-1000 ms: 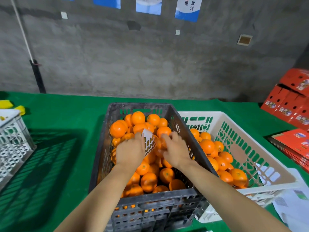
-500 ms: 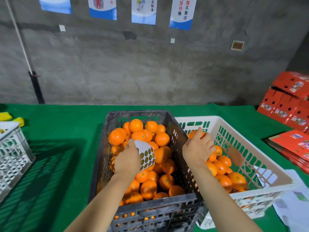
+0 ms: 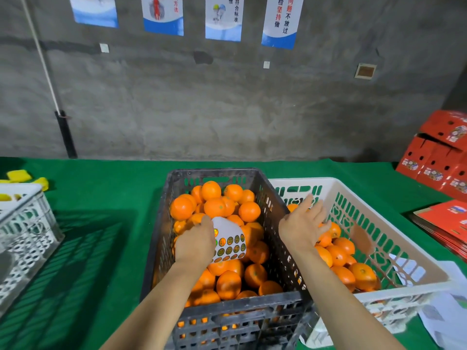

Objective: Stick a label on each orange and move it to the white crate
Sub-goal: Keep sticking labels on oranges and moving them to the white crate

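Observation:
A dark grey crate (image 3: 161,223) in front of me is heaped with oranges (image 3: 214,205). To its right stands the white crate (image 3: 394,251), partly filled with oranges (image 3: 338,256). My left hand (image 3: 195,245) hovers over the grey crate and grips a white label sheet (image 3: 228,245) with round stickers. My right hand (image 3: 304,224) is over the white crate's left side, fingers spread and straight, holding nothing. An orange (image 3: 293,207) shows just beyond its fingers.
Green cloth (image 3: 101,198) covers the table. Another white crate (image 3: 22,238) stands at the left edge with yellow items (image 3: 19,176) behind it. Red cartons (image 3: 439,157) are stacked at far right, flat red ones (image 3: 444,218) below, and papers (image 3: 449,319) lie near right.
My right hand carried an orange from the grey crate over to the white crate and has spread open, letting it go. My left hand kept the label sheet over the grey crate.

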`<state>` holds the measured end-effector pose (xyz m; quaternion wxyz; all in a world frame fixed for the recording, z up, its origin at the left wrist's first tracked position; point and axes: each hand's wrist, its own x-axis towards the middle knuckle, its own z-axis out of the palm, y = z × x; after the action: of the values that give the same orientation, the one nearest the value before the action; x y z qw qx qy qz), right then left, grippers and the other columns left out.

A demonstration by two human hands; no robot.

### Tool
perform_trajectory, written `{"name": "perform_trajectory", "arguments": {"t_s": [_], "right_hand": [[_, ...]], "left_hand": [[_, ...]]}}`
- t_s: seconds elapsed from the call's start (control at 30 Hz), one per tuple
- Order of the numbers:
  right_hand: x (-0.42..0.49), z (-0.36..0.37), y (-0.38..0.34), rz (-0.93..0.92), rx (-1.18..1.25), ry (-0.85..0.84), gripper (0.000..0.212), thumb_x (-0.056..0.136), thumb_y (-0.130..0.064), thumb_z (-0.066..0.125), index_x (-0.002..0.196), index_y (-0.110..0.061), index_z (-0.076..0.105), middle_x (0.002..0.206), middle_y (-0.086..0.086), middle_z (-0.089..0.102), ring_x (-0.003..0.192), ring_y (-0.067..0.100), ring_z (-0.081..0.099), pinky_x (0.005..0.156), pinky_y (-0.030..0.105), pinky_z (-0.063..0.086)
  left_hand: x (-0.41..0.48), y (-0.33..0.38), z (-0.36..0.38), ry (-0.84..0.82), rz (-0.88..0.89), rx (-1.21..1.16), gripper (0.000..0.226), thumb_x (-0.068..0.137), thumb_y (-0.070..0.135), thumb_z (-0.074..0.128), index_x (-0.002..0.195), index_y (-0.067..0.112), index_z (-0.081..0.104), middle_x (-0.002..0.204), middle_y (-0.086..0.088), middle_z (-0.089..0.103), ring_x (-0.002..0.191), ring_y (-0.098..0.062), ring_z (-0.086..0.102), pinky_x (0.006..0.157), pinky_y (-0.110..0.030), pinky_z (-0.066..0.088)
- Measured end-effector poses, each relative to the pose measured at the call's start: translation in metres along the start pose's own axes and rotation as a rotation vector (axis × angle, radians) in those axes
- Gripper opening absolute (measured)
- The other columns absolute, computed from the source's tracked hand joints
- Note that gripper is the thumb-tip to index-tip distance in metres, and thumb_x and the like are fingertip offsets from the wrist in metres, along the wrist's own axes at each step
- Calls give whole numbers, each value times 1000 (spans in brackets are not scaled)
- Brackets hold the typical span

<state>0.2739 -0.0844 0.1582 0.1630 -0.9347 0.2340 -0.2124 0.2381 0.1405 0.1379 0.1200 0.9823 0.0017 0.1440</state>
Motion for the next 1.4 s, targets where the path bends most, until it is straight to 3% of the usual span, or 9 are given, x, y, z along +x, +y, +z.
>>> {"name": "perform_trajectory", "arguments": {"t_s": [0.2,0.4,0.57,0.67,0.8,1.0,1.17,1.3,1.4], "right_hand": [[-32,6,-15,-875,75,-94,49,88,-14,50,136,-13,52,148,14,41,136,37,36,107,51,33],[-48,13,-31,-1066,214,-285,54,100,-45,40,146,-17,39,151,5,40,142,23,28,114,41,20],[-47,14,-33,-1016,404,-266,23,102,-37,45,110,-22,61,95,-9,61,97,18,53,92,39,38],[-45,18,-32,-942,475,-258,21,100,-30,48,82,-22,54,73,-12,50,79,16,49,77,38,38],[-47,24,-29,-886,589,-494,15,99,-31,50,97,-20,60,72,-1,60,72,21,55,60,39,35],[-34,29,-35,-831,609,-636,22,101,-29,50,90,-18,65,79,0,67,74,19,59,60,38,39],[-45,29,-48,-686,836,-877,23,95,-18,46,94,-18,70,91,1,71,88,19,62,70,34,45],[-43,36,-46,-678,899,-859,31,100,-25,44,82,-9,63,76,12,62,76,29,57,62,39,38],[-43,36,-46,-789,799,-828,28,102,-26,46,100,-15,71,86,-5,69,83,14,61,67,31,42]], "left_hand": [[7,4,-1,-55,-180,-807,40,105,24,45,68,11,41,63,-8,46,64,-22,44,60,-34,29],[0,2,-13,-197,-334,-1133,29,98,28,61,89,3,73,80,-10,76,77,-25,71,74,-38,54],[-14,2,-23,-106,-179,-833,44,96,33,59,64,11,39,62,-3,34,59,-13,33,59,-32,26],[-19,-1,-22,-54,-129,-795,38,96,25,55,64,7,45,60,3,40,57,-10,37,59,-30,30],[-22,-1,-17,11,-183,-494,11,97,28,57,91,26,66,80,10,67,77,-12,64,66,-31,47],[-24,-1,-14,250,-134,-135,19,93,44,61,96,26,66,90,9,62,77,-15,61,59,-32,47],[-27,10,-11,293,72,-122,19,89,37,71,104,26,69,97,8,66,74,-16,67,53,-29,50],[-27,9,-11,312,108,-122,24,86,34,75,108,24,74,104,4,73,81,-18,72,63,-34,60],[-27,10,-12,319,159,-106,18,84,27,78,100,18,78,94,0,75,75,-19,72,58,-31,59]]}}
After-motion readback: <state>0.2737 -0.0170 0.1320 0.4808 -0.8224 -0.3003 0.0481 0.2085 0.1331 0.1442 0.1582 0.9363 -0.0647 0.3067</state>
